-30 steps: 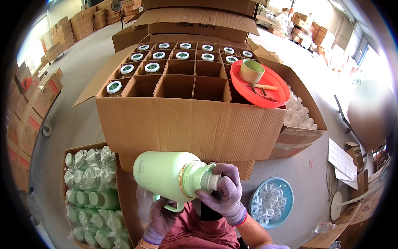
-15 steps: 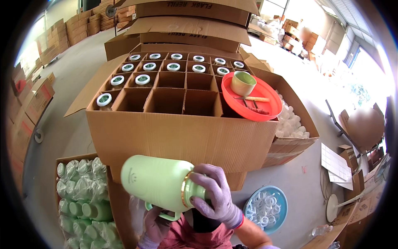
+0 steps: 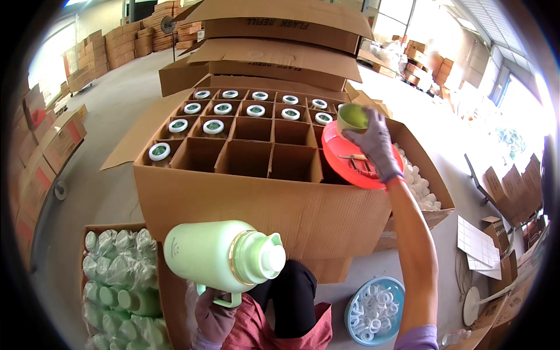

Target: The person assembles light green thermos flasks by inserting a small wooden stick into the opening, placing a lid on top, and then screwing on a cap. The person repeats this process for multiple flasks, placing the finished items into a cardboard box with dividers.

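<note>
My left hand (image 3: 214,315), in a purple-grey glove, grips a pale green thermos jug (image 3: 201,255) by its handle. The jug lies on its side, with the gold ring and white-topped spout end toward the right. My right hand (image 3: 376,142), gloved too, is closed on a green cup (image 3: 352,117) above the red basin (image 3: 335,153). In the basin lie small tools (image 3: 364,169), partly hidden by my hand. Behind the jug stands a divided cardboard box (image 3: 262,201), where several flask refills (image 3: 213,126) with white-rimmed green tops sit in the cells.
At lower left, a carton holds plastic-wrapped green jugs (image 3: 116,291). A blue basin (image 3: 354,289) of clear rings stands on the floor at lower right. White caps (image 3: 423,189) fill a box beside the red basin. Stacked cartons (image 3: 93,49) line the far wall.
My right hand has let go of the jug's neck and moved up and right to the green cup, now tilted in its grip. The jug's spout end is uncovered.
</note>
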Demonstrator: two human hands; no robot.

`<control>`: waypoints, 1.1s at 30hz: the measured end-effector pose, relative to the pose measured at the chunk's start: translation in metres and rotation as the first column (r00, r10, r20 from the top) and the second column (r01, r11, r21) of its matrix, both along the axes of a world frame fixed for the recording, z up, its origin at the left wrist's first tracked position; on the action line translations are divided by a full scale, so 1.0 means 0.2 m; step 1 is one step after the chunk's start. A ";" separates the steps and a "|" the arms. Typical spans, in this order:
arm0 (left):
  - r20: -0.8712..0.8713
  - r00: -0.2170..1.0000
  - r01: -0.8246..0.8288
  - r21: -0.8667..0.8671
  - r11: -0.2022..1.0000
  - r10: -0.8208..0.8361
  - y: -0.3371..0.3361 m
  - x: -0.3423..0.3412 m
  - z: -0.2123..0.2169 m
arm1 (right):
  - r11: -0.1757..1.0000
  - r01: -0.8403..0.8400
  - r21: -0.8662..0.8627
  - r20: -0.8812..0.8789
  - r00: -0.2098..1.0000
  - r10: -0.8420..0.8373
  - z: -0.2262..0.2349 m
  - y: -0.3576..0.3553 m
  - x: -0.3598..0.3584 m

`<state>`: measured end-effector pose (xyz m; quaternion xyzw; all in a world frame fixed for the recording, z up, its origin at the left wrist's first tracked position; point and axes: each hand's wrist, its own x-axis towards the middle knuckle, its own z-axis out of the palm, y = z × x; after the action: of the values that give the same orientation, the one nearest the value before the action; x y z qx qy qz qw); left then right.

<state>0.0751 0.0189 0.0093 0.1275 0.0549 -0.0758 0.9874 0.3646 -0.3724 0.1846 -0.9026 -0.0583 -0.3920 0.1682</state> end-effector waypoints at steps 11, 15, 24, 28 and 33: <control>0.122 0.991 -0.101 0.338 0.936 0.063 -0.02 -0.09 0.03 | 0.633 -0.773 -0.049 -0.104 0.634 0.766 -0.18 0.77 -1.17; 0.061 0.985 -0.172 0.467 0.867 0.162 -0.10 -0.13 0.30 | 0.476 -0.627 0.617 0.130 0.678 0.723 -0.48 0.78 -1.22; 0.384 0.754 -0.650 0.316 -0.691 -0.533 0.30 -0.18 -0.23 | -0.123 0.375 0.919 -0.067 0.455 0.888 -0.65 0.79 -1.16; 0.222 0.975 -0.207 0.866 0.455 0.022 0.14 -0.10 -0.05 | 0.668 -0.576 0.471 0.038 0.770 0.637 -0.74 0.82 -1.21; -0.075 0.992 0.117 0.344 0.932 -0.097 0.10 -0.09 0.11 | 0.605 -0.704 -0.372 0.105 0.616 0.781 -0.60 0.73 -1.15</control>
<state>0.0568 0.0392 0.0316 0.3006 0.0886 -0.1222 0.9417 0.1344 -0.2270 0.0640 -0.7498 -0.5097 -0.3854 0.1717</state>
